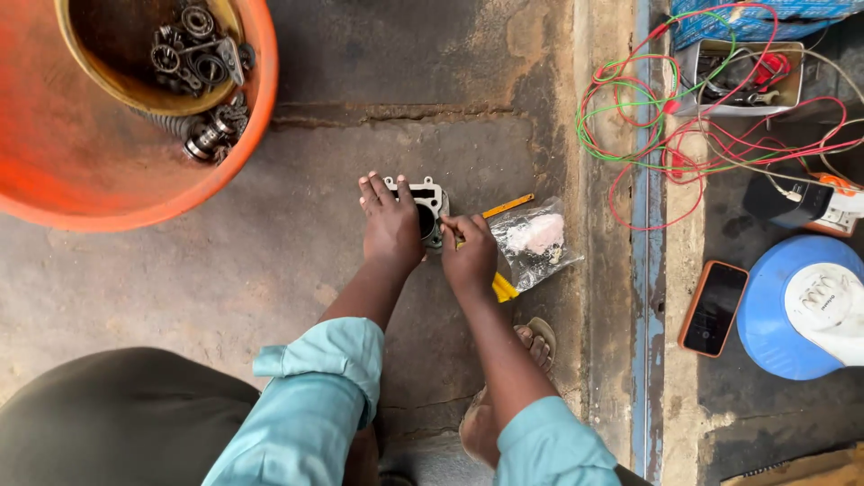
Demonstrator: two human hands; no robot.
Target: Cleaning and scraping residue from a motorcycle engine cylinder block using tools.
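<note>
Okay, my left hand (391,225) lies flat, fingers spread, pressing the metal engine cylinder (430,209) on the concrete floor (297,261). Right hand (469,256) is curled shut on a yellow-handled tool (500,247) at the cylinder's bore. Plastic bag (538,241) touches it right; orange basin (108,171) well left, open floor between.

Metal engine part (432,202) half-hidden under hands; orange basin (81,171) cropped by edge.
</note>
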